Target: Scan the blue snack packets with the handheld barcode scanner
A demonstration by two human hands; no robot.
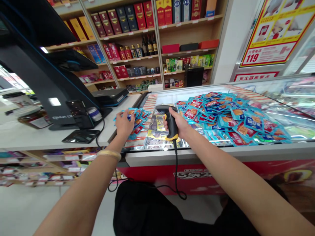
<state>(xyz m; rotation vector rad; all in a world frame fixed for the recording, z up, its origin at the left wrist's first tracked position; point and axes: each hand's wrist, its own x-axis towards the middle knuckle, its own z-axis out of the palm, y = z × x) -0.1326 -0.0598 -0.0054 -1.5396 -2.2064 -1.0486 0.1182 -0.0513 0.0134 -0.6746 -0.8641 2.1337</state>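
My right hand (177, 123) grips a black and yellow barcode scanner (171, 126) by its handle, above the glass top of the chest freezer. From the handle's bottom a black cord (176, 167) hangs down in front. At the counter's edge my left hand (125, 124), with a yellow band at the wrist, has its fingers bent over a blue snack packet (131, 112); the fingertips are partly hidden. That packet lies with a small group of snack packets (138, 122). To the right of the scanner spreads a large heap of blue and red snack packets (216, 111).
On the left counter (22, 139) stand a checkout terminal (59, 78), a phone (80, 113) and a flat black pad (81, 136). A black device (110, 96) sits farther back. Shelves (128, 34) of boxes and bottles line the back. The freezer's front edge (209, 152) runs before me.
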